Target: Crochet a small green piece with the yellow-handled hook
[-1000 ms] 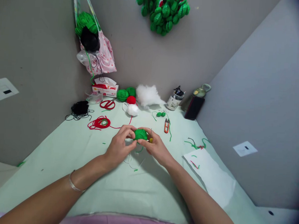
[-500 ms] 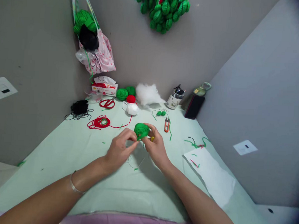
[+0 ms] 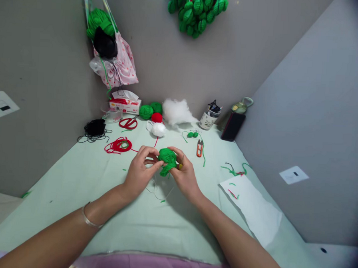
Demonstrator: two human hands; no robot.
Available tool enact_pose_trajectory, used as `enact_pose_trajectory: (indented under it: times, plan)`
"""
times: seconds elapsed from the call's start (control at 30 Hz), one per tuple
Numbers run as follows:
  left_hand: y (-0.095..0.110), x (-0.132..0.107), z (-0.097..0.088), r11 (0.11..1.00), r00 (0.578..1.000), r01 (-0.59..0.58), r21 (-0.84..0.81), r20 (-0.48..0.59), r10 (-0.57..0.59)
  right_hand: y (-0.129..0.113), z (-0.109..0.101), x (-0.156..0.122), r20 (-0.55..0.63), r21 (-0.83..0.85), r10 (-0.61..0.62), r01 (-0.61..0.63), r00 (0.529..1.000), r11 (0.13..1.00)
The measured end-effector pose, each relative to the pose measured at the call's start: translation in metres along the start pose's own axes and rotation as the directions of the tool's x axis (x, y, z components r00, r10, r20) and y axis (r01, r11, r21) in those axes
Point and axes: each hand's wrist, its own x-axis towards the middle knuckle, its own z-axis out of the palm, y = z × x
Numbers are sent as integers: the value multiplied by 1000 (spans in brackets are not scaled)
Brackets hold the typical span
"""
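A round green yarn piece (image 3: 167, 155) with a short flap hanging from its lower edge is held up over the table's middle. My left hand (image 3: 141, 170) grips its left side between thumb and fingers. On the other side, my right hand (image 3: 185, 175) is closed round it. A small yellow thing (image 3: 180, 166) shows at the right hand's fingers; its kind is hidden. Beneath the hands a thin pale thread (image 3: 155, 192) curls on the cloth.
Orange thread snips (image 3: 199, 148) and small green knitted pieces (image 3: 192, 134) lie beyond my right hand. Red yarn (image 3: 122, 144), red scissors (image 3: 128, 123) and black yarn (image 3: 95, 127) are at left. White stuffing (image 3: 177, 113) sits behind; a white sheet (image 3: 253, 210) lies right.
The green piece has shifted slightly left and turned, with its flap now hanging lower. My left fingers have moved up from its lower edge to its side.
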Motion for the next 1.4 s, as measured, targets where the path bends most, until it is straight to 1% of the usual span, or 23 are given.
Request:
enact_pose_trajectory:
  times: [0.07, 0.17, 0.27, 0.33, 0.37, 0.43, 0.5, 0.53, 0.6, 0.67, 0.73, 0.87, 0.93, 0.97, 1.0, 1.07, 1.17, 1.23, 1.3, 1.4]
  plan:
    - [1, -4, 3, 1000, 1000, -12, 2, 12, 12, 2, -1, 1, -11, -6, 7, -7, 1000, 1000]
    - [4, -7, 3, 1000, 998, -7, -3, 57, 7, 1, -5, 3, -14, -12, 32, -32, 999, 999]
    - [6, -2, -2, 998, 997, 51, -31, 64, -49, -2, -10, 5, -1, -17, 66, -66, 998, 998]
    - [7, 4, -6, 990, 991, 126, -69, 60, -122, -4, -11, 5, 15, -22, 85, -84, 996, 996]
    - [7, 7, -7, 981, 982, 173, -92, 86, -165, -5, -11, 4, 26, -27, 92, -92, 995, 995]
    - [9, 11, -9, 954, 952, 271, -130, 186, -245, -7, -12, 3, 64, -61, 115, -111, 991, 992]
    - [10, 15, -11, 927, 915, 343, -151, 277, -294, -8, -13, 3, 102, -107, 144, -133, 984, 985]
    - [9, 18, -12, 919, 905, 363, -155, 292, -309, -8, -14, 4, 116, -127, 158, -143, 981, 982]
    - [7, 24, -18, 913, 907, 378, -154, 260, -332, -8, -18, 6, 130, -144, 179, -160, 975, 976]
    - [0, 32, -27, 916, 920, 376, -140, 174, -351, -8, -22, 8, 141, -154, 200, -178, 970, 972]
    - [-9, 43, -38, 922, 930, 366, -127, 64, -361, -7, -27, 10, 153, -173, 221, -194, 963, 966]
    - [-26, 59, -58, 946, 940, 316, -68, -114, -322, -6, -32, 12, 153, -220, 232, -196, 961, 956]
    - [-30, 61, -62, 955, 943, 295, -9, -158, -293, -6, -35, 13, 133, -236, 221, -185, 966, 954]
    - [-31, 60, -62, 959, 948, 281, 20, -161, -274, -6, -37, 13, 120, -244, 212, -178, 970, 953]
    - [-31, 58, -61, 963, 955, 264, 47, -150, -254, -5, -40, 14, 108, -252, 201, -169, 974, 953]
    - [-29, 52, -54, 970, 973, 223, 97, -89, -215, -5, -44, 16, 99, -268, 181, -149, 978, 952]
    - [-27, 39, -38, 975, 986, 142, 173, 60, -154, -4, -48, 16, 143, -296, 173, -125, 974, 947]
    - [-27, 30, -28, 974, 980, 64, 216, 170, -102, -3, -48, 16, 176, -324, 171, -107, 970, 940]
    - [-29, 23, -21, 967, 964, 0, 254, 257, -67, -2, -47, 17, 184, -370, 163, -85, 969, 925]
    - [-31, 20, -19, 951, 946, -50, 305, 321, -53, -4, -49, 18, 158, -488, 153, -58, 976, 871]
